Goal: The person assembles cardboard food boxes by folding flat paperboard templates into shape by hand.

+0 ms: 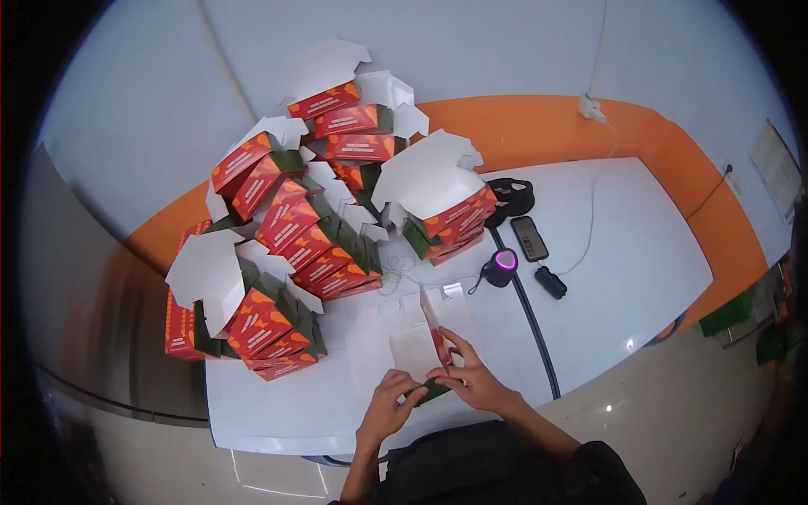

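A partly folded carton, white inside with red and green outer panels, lies at the table's front edge. My left hand pinches the carton's green edge at its near left side. On the right, my right hand has its fingers on the raised red panel and the near green flap of the same carton. The two hands are close together, a small gap apart. Stacks of red and green boxes with open white lids stand on the left and behind.
The white table has an orange backboard. Right of the carton stand a round black speaker with a pink-lit ring, a phone, a small black device with a white cable, and a black strap-like item. A dark strip crosses the table.
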